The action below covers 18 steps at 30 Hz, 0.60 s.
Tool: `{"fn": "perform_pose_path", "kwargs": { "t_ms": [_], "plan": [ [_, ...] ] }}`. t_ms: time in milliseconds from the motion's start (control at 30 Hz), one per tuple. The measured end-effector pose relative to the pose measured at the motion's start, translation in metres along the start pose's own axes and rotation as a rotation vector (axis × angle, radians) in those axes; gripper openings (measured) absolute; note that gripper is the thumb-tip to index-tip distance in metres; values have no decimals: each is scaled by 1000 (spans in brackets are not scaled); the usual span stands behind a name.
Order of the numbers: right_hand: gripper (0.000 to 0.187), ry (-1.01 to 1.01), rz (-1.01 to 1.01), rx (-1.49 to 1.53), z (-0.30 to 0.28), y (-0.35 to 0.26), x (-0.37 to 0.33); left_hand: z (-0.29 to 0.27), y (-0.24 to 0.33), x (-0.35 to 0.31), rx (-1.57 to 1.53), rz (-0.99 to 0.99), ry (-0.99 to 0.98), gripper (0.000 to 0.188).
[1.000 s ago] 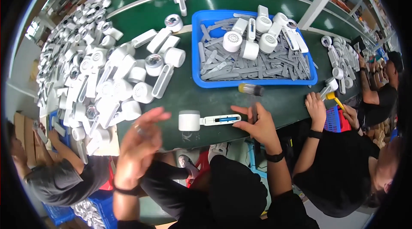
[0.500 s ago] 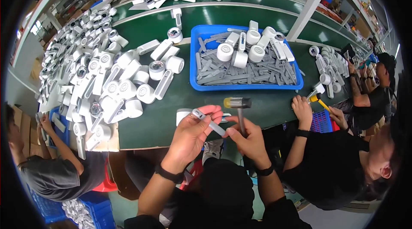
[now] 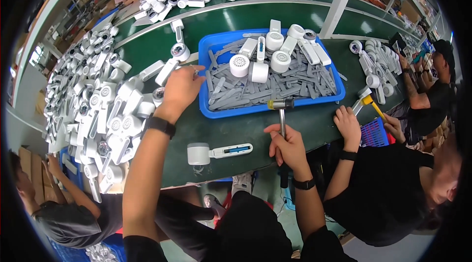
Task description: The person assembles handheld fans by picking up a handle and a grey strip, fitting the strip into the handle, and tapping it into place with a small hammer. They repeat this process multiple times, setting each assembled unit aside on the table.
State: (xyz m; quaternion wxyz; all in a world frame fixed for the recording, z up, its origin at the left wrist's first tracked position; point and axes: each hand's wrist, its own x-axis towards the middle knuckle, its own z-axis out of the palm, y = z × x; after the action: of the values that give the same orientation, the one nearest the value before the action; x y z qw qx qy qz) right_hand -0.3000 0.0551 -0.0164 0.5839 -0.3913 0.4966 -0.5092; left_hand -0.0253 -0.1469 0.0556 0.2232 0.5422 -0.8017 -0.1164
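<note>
My left hand reaches out between the heap of white handheld fans and the blue tray. Its fingers are bent together, and what they hold is too small to make out. My right hand grips a hammer by its shaft, the yellow-and-dark head up near the tray's front wall. Directly before me on the bench lies one white fan; its opened handle shows a blue part inside. Grey strips fill the tray, with several white fans on top.
At right, a person's hand rests on the bench edge, beside a yellow-handled hammer and a stack of fans. Another person sits at left. A white post stands behind the tray.
My left hand has moved away from my right, forward and left to beside the tray. The grey strip it held is out of sight. The fan before me now shows fully.
</note>
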Motion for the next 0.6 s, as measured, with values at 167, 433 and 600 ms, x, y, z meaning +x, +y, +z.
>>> {"fn": "perform_pose_path", "kwargs": {
  "t_ms": [167,433,600],
  "plan": [
    [22,10,45,-69,2,-9,-1,14,7,42,201,-7,-184,50],
    [21,12,54,-94,-2,-13,1,23,-3,58,229,19,-226,34],
    [21,-1,47,-98,5,-13,2,5,-4,52,-430,-81,-259,26]
  ]
}}
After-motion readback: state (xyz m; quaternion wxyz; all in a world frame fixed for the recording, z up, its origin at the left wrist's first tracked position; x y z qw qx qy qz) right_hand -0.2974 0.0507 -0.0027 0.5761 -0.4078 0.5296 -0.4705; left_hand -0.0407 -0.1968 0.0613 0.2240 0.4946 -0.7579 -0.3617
